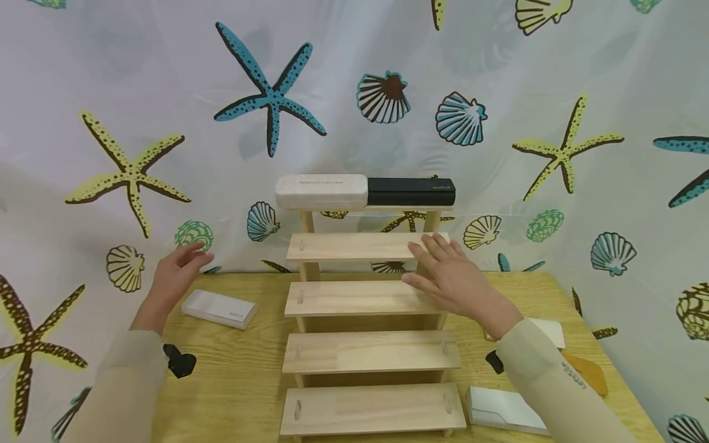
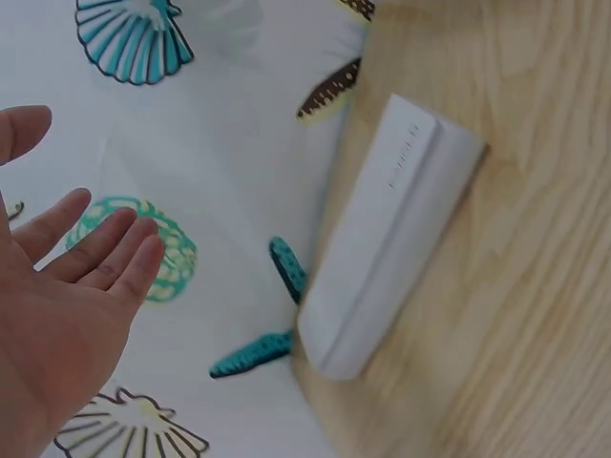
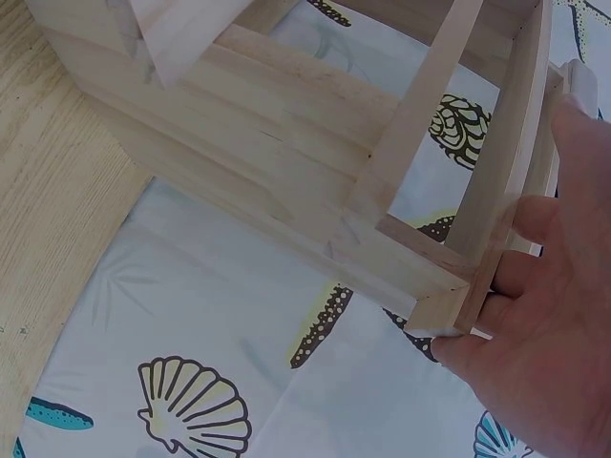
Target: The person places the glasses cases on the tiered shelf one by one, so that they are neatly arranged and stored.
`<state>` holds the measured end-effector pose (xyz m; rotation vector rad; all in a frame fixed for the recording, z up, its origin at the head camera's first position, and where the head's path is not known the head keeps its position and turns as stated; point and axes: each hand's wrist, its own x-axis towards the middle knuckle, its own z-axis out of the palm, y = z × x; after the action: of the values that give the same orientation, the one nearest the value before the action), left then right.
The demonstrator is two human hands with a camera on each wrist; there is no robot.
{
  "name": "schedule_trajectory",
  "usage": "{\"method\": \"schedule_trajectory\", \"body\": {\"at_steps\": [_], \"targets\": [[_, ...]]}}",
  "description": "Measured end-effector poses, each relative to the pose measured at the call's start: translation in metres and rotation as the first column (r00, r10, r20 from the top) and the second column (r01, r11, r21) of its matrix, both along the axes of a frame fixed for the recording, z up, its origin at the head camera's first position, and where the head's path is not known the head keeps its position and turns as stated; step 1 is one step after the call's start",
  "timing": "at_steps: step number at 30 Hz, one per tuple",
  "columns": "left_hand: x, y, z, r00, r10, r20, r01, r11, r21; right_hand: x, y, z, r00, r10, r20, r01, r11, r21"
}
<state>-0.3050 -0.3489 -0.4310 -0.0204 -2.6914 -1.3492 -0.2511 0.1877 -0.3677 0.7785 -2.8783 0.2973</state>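
A pale wooden stepped rack (image 1: 365, 296) stands in the middle of the table. On its top step, a white case (image 1: 321, 192) and a black case (image 1: 411, 192) lie end to end. My right hand (image 1: 456, 280) is at the right end of the upper steps, fingers extended over the second board from the top. In the right wrist view, the fingers of that hand (image 3: 535, 296) are right at the board's end. Off to the left, my left hand (image 1: 176, 277) hovers with loosely bent fingers, holding nothing, near a white box (image 1: 218, 309) on the table.
A white box (image 1: 506, 409) lies right of the rack's bottom step. Farther right are another white box (image 1: 545, 332) and an orange-brown item (image 1: 587, 373), partly behind my right sleeve. A patterned curtain (image 1: 354, 141) hangs behind the wooden table (image 1: 232, 381).
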Motion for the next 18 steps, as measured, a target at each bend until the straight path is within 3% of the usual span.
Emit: {"method": "schedule_trajectory", "body": {"at_steps": [11,18], "targets": [[0.007,-0.020,-0.038,0.995,0.067,0.079,-0.070,0.997,0.032,0.000,0.002,-0.001,1.000,-0.007,0.004,0.007,1.000,-0.009],[0.014,-0.029,-0.060,0.985,0.065,0.160,-0.059,0.997,-0.041,-0.001,0.002,-0.001,1.000,-0.003,0.013,0.003,1.000,-0.014]]}}
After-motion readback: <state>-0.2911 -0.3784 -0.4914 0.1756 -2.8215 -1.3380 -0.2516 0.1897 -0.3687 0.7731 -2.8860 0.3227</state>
